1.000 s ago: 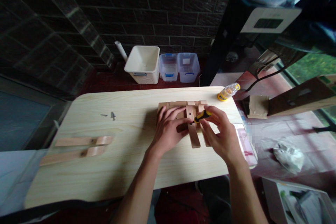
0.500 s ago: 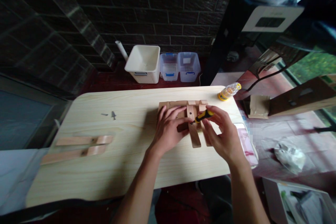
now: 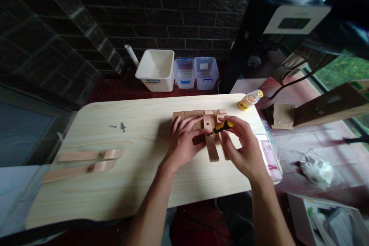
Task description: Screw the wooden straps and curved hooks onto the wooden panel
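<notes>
A yellow-and-black screwdriver (image 3: 224,126) is pinched in the fingers of my right hand (image 3: 243,148). It slants down to the left, its tip at a wooden strip (image 3: 212,150) laid across a small wooden box (image 3: 188,114). A dark hole shows in the strip above the tip. My left hand (image 3: 184,142) holds the box from the left, fingers over its top and thumb stretched to the screwdriver's tip. Whether a screw sits under the tip is hard to make out. A second wooden strip (image 3: 221,112) lies beside the first, partly hidden by my right hand.
Two loose wooden strips (image 3: 77,155) and several screws (image 3: 123,127) lie on the table's left. A clear bottle with yellow ends (image 3: 250,100) stands at the back right corner; a phone (image 3: 270,155) lies by the right edge. Bins (image 3: 158,78) stand on the floor behind.
The whole view has shifted slightly. Both hands keep nearly the same pose, with the screwdriver still at the same strip.
</notes>
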`<state>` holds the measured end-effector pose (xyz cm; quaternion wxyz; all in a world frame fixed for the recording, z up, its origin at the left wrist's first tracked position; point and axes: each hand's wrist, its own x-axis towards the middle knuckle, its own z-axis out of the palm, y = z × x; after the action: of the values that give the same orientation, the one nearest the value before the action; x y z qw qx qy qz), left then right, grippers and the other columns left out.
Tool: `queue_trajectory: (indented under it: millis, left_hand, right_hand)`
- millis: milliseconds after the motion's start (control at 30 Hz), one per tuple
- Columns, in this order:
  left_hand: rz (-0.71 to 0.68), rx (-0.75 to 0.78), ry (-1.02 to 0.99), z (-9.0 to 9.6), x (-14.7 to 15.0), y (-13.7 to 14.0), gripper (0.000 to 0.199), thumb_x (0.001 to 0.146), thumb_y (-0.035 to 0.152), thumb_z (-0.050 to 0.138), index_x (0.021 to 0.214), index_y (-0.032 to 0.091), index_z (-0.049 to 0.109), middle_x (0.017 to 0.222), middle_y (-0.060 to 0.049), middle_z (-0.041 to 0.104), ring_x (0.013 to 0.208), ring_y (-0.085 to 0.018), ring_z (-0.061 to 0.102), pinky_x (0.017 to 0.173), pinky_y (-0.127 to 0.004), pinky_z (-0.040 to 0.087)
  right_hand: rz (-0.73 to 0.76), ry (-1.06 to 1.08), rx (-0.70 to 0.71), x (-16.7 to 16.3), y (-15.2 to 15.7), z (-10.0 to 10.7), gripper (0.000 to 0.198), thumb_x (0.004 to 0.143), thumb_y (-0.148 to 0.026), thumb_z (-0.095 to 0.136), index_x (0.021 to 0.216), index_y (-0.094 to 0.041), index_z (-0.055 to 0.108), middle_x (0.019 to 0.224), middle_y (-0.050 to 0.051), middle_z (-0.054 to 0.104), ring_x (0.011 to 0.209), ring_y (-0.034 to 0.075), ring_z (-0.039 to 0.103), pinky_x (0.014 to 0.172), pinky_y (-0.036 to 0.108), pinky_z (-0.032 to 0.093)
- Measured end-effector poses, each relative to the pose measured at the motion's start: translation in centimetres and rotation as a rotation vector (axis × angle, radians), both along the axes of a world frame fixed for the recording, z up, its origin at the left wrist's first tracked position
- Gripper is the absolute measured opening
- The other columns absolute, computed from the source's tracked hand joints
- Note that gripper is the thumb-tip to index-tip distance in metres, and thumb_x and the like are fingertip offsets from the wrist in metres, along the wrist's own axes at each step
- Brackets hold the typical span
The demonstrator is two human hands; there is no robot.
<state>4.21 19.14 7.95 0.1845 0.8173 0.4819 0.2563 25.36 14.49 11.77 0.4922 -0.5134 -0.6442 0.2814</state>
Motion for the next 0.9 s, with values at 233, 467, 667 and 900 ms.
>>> queue_trajectory:
  millis: [233,467,667,900]
  left_hand:
    - [0.002,0.001,-0.002,-0.19,-0.04,-0.01,0.025,0.089,0.030,0.085,0.111,0.040,0.082,0.155,0.002,0.066,0.147,-0.029,0.056,0.136,-0.064,0.019]
    - [-0.001,0.007,-0.007,-0.18,-0.02,0.06,0.024,0.089,0.031,0.086,0.111,0.040,0.082,0.154,0.001,0.067,0.146,-0.029,0.056,0.135,-0.065,0.019]
    - [-0.008,0.003,0.000,-0.03,-0.02,0.05,0.025,0.090,0.032,0.084,0.114,0.040,0.082,0.155,0.001,0.066,0.147,-0.029,0.056,0.136,-0.065,0.018]
    - [-0.009,-0.001,-0.005,-0.07,-0.01,0.04,0.025,0.090,0.032,0.085,0.113,0.040,0.082,0.156,0.002,0.065,0.147,-0.029,0.055,0.137,-0.064,0.017]
  right_hand:
    - [0.004,-0.001,-0.022,0.21,0.13,-0.49,0.041,0.105,-0.030,0.064,0.145,-0.034,0.057,0.142,0.010,0.071,0.124,0.028,0.077,0.110,0.053,0.065]
    - [-0.006,-0.006,-0.027,0.04,0.17,-0.52,0.038,0.106,-0.031,0.064,0.143,-0.034,0.057,0.138,0.009,0.073,0.119,0.027,0.079,0.102,0.048,0.068]
    - [-0.045,-0.010,0.020,-0.31,0.15,-0.83,0.042,0.103,-0.029,0.066,0.143,-0.032,0.055,0.132,0.010,0.074,0.120,0.028,0.077,0.104,0.050,0.067]
    - [-0.010,0.053,0.027,-0.50,-0.02,-0.17,0.040,0.105,-0.026,0.062,0.144,-0.033,0.057,0.141,0.011,0.071,0.127,0.028,0.074,0.112,0.054,0.063]
